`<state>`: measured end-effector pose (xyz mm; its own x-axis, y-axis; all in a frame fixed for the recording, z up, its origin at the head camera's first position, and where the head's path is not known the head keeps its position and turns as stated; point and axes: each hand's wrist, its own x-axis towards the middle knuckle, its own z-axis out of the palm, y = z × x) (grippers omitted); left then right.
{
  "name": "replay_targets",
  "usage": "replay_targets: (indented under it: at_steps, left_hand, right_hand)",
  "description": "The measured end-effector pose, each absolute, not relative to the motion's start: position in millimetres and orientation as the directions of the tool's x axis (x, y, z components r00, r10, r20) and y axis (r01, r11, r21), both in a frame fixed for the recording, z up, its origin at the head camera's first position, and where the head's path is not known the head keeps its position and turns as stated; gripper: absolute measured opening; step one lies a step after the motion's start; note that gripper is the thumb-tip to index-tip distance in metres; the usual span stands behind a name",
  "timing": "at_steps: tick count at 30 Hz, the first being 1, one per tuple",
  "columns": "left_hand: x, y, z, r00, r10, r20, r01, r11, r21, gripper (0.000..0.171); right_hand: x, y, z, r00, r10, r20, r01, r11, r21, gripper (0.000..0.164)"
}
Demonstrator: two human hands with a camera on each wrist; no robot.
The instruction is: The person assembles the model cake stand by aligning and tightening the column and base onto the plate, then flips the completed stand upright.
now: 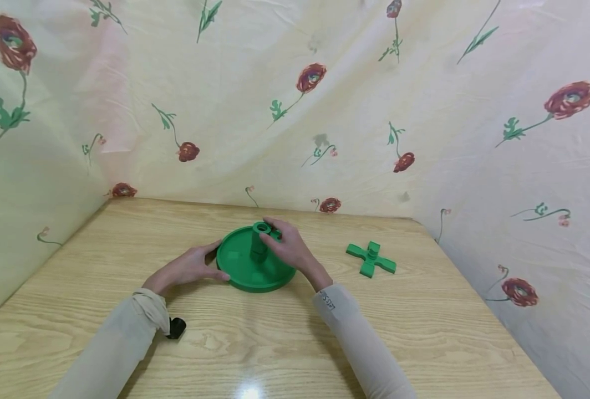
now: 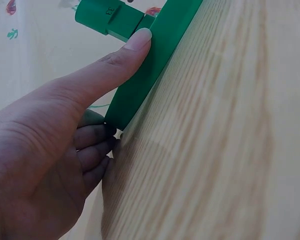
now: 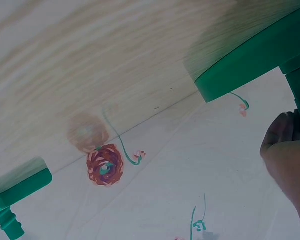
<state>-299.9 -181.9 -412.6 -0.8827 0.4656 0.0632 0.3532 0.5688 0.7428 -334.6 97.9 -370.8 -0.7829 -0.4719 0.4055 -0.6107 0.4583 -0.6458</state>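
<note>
A shallow round green tray (image 1: 235,272) with a raised rim lies on the table. From its middle rises a green hollow post (image 1: 258,244), marked with a number in the left wrist view. My left hand (image 1: 191,267) holds the tray's left edge; in the left wrist view the thumb (image 2: 140,41) lies on the rim and the other fingers are bent beside its far side. My right hand (image 1: 291,246) grips the post near its top. In the right wrist view that hand (image 3: 289,155) shows only partly, at the right edge.
A green cross-shaped piece (image 1: 371,258) with a short ridged peg lies to the right of the tray. A small black object (image 1: 177,328) is by the left sleeve's cuff. Flower-printed sheeting (image 1: 255,111) stands behind and at both sides of the wooden table (image 1: 255,343).
</note>
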Motion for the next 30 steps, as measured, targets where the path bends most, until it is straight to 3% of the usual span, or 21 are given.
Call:
replay_targets:
  at_steps: [8,30]
  left_hand:
    - [-300.5,-183.2,-412.8,-0.882,0.467,0.063,0.354,0.569,0.742,0.107]
    - [-301.2,-182.7,-414.3,-0.888,0.456,0.048,0.336,0.576,0.745,0.109]
  right_hand:
    - [-331.6,96.4,-368.9,-0.811,-0.438,0.388,-0.579,0.506,-0.639,0.052]
    - [-334.1,96.8,-371.2,-0.783,-0.455,0.425,-0.614,0.455,-0.645,0.047]
